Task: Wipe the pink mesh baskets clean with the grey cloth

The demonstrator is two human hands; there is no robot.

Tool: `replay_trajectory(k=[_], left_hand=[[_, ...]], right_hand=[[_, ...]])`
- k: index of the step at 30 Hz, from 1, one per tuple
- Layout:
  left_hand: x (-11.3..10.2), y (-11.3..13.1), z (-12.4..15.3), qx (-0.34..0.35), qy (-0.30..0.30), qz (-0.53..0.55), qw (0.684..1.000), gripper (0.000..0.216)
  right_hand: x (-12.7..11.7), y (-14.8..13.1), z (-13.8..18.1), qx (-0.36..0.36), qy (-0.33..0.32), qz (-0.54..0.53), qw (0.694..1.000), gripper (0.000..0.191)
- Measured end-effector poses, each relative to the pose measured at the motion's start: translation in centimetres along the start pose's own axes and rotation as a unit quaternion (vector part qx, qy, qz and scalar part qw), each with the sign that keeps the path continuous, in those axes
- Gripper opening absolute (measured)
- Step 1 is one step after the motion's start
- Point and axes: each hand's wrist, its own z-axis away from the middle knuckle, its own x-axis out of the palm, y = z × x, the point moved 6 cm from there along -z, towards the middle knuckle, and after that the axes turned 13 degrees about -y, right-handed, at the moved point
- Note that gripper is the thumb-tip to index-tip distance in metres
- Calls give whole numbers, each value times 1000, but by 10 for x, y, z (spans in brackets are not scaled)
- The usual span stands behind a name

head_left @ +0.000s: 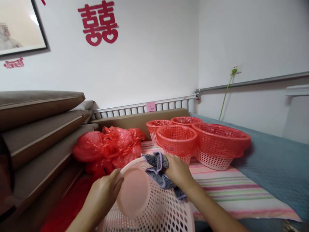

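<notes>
A large pale pink plastic basket with a perforated wall and solid round base is tilted in front of me, its inside facing up. My left hand grips its rim on the left, thumb over the edge. My right hand is closed on a grey cloth with light purple edging, bunched against the basket's upper right rim and hanging inside. Just beyond stands a pink basket lined with a red plastic bag folded over its rim. Part of my basket runs out of view below.
Several bag-lined baskets, one large, stand on a striped cloth over a blue-grey surface. A heap of red plastic bags lies left, beside stacked cushions. Behind are a radiator and a green cord.
</notes>
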Motion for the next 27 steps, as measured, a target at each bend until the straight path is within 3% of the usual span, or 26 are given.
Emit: replay_trajectory(k=[3,6,10,12,17,22,25,27], left_hand=[[-12,18,-19,27,-10,-47,998,24],[-8,28,-25,56,-20,-37,998,27],[8,12,-24,29,-45,-25,998,28],[13,-1,-22,15,-36,0,999,29],[20,-11,-8,8,18,82,996,29],[23,-20,7,-9,51,162,985,30],[30,-38,19,-26,78,196,977,33],[35,-46,29,-29,91,197,976,32]], right_hand=[[-6,-31,-2,-52,15,82,995,26],[-5,-75,2,-137,25,127,982,22],[1,-128,6,-282,44,143,948,9],[4,-134,3,-295,42,137,945,8],[7,-106,0,-197,53,63,977,8],[21,-47,9,-61,57,-15,996,23],[40,-2,14,62,-6,-91,994,19],[49,14,18,106,-46,-120,986,17]])
